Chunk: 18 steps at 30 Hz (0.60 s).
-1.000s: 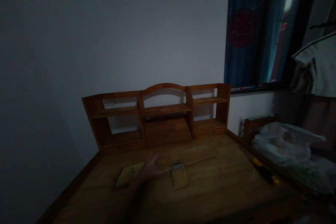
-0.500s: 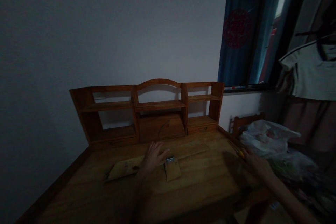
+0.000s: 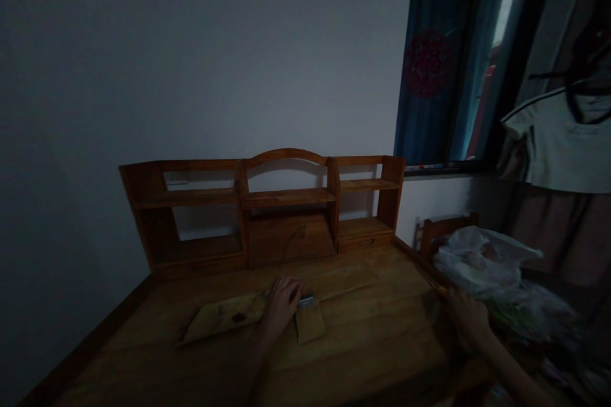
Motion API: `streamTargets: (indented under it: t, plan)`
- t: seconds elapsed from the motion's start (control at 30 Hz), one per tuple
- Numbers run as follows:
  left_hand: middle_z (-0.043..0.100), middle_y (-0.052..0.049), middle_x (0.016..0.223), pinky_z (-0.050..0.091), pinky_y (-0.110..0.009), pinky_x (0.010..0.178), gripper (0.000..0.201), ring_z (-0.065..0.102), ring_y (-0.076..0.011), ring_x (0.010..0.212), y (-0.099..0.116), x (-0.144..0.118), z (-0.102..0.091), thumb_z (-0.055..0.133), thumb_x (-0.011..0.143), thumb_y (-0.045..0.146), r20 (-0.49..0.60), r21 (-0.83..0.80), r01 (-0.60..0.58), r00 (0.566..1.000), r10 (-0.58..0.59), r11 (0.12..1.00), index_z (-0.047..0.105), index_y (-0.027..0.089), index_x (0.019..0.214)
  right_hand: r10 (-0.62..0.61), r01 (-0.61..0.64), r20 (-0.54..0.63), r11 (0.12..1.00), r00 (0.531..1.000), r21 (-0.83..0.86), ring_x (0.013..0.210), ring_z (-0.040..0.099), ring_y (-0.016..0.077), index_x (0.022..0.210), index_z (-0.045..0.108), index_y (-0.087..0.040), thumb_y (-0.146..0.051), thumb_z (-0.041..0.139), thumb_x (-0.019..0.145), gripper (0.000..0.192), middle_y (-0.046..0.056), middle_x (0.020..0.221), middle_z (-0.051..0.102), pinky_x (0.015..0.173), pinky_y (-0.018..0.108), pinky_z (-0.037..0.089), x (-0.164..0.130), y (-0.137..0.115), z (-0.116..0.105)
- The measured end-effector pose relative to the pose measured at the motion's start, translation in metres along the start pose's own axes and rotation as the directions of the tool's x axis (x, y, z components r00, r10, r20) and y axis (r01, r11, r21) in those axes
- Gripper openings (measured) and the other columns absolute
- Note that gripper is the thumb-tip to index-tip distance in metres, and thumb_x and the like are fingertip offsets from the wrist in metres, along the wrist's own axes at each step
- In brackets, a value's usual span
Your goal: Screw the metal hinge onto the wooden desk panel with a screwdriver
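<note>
A small metal hinge [image 3: 306,300] sits at the top of a short wooden block [image 3: 310,323] on the desk. My left hand [image 3: 282,302] is beside the hinge, fingers curled in close to its left edge; whatever they pinch is too dark to make out. Under and left of that hand lies a long wooden board [image 3: 222,318] with a dark knot. Over the desk's right edge, my right hand [image 3: 468,315] is closed round a screwdriver [image 3: 440,290] with a yellow handle, its thin shaft pointing up and left.
A wooden shelf unit [image 3: 286,197] stands along the back of the desk [image 3: 372,324]. Plastic bags [image 3: 491,261] are piled beyond the right edge, near a wooden chair back [image 3: 446,227]. A white shirt [image 3: 568,140] hangs at the right by the window.
My left hand's spread fingers have curled in towards the hinge. My right hand, still holding the screwdriver, has shifted slightly down. The view has tilted up a little.
</note>
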<state>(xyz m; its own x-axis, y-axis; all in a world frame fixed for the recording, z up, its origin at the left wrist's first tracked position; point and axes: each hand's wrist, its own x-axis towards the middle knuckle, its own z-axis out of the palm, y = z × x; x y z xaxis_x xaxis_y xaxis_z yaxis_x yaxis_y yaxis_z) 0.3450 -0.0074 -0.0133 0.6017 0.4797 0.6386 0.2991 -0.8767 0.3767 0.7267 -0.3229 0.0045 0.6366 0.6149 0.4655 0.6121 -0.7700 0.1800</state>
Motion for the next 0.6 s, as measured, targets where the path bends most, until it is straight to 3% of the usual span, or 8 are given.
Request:
streamTargets:
  t: [0.1,0.17,0.27,0.37,0.43,0.5,0.6]
  plan:
    - [0.065,-0.007,0.102,0.044,-0.045,0.099,0.029,0.058,-0.024,0.103,-0.001,0.0,0.002,0.04,0.097,0.031,0.01,-0.01,0.037,0.999,-0.037,0.999,0.068,0.023,0.095,-0.035,0.031,0.043,0.995,0.998,0.093,0.076,0.067,0.0294,0.08,0.067,-0.017,-0.018,0.055,0.082,0.012,0.016,0.079,0.066,0.06,0.034,0.046,0.015,0.001,-0.005]
    - [0.066,-0.007,0.102,0.043,-0.046,0.1,0.029,0.058,-0.0242,0.102,-0.001,0.0,0.002,0.041,0.097,0.031,0.005,-0.02,0.061,0.998,-0.061,0.998,0.069,0.023,0.096,-0.067,0.069,-0.022,0.989,0.998,0.133,0.084,0.066,0.03,0.08,0.066,-0.019,-0.021,0.054,0.085,0.013,0.016,0.082,0.067,0.062,0.034,0.045,0.031,-0.008,-0.024]
    - [0.065,-0.006,0.102,0.044,-0.045,0.099,0.028,0.058,-0.0237,0.101,0.001,0.001,0.001,0.042,0.097,0.032,0.005,-0.038,0.082,0.997,-0.082,0.996,0.069,0.024,0.096,-0.116,0.14,-0.139,0.974,0.984,0.18,0.09,0.065,0.0301,0.086,0.063,-0.018,-0.028,0.054,0.087,0.014,0.016,0.089,0.068,0.064,0.034,0.043,0.065,-0.039,-0.079]
    - [0.065,-0.006,0.101,0.046,-0.042,0.095,0.028,0.058,-0.0231,0.101,0.005,0.002,0.0,0.042,0.097,0.031,0.01,-0.066,0.093,0.996,-0.092,0.994,0.068,0.024,0.096,-0.149,0.19,-0.146,0.927,0.978,0.323,0.078,0.065,0.0271,0.097,0.059,-0.018,-0.038,0.057,0.086,0.023,0.011,0.086,0.068,0.059,0.032,0.038,0.1,-0.085,-0.149]
    - [0.065,-0.007,0.102,0.046,-0.041,0.094,0.027,0.058,-0.0233,0.101,0.007,0.002,0.0,0.042,0.096,0.031,0.018,-0.072,0.102,0.995,-0.101,0.992,0.069,0.024,0.095,-0.182,0.253,-0.188,0.833,0.965,0.492,0.078,0.064,0.0247,0.099,0.057,-0.02,-0.041,0.061,0.082,0.028,0.008,0.086,0.068,0.059,0.029,0.037,0.117,-0.118,-0.19]
    - [0.065,-0.006,0.102,0.046,-0.041,0.094,0.026,0.058,-0.0238,0.102,0.008,0.002,0.001,0.044,0.096,0.03,0.035,-0.066,0.107,0.994,-0.105,0.992,0.069,0.024,0.095,-0.225,0.335,-0.248,0.675,0.942,0.658,0.078,0.063,0.0221,0.098,0.056,-0.02,-0.043,0.065,0.079,0.031,0.006,0.087,0.068,0.062,0.027,0.038,0.126,-0.15,-0.219]
    - [0.065,-0.006,0.1,0.046,-0.041,0.091,0.023,0.058,-0.0241,0.101,0.005,0.002,0.005,0.047,0.095,0.031,0.047,-0.058,0.118,0.992,-0.116,0.991,0.07,0.025,0.093,-0.311,0.432,-0.313,0.481,0.898,0.763,0.075,0.061,0.0202,0.094,0.054,-0.021,-0.048,0.066,0.078,0.034,0.004,0.085,0.066,0.061,0.026,0.037,0.12,-0.195,-0.239]
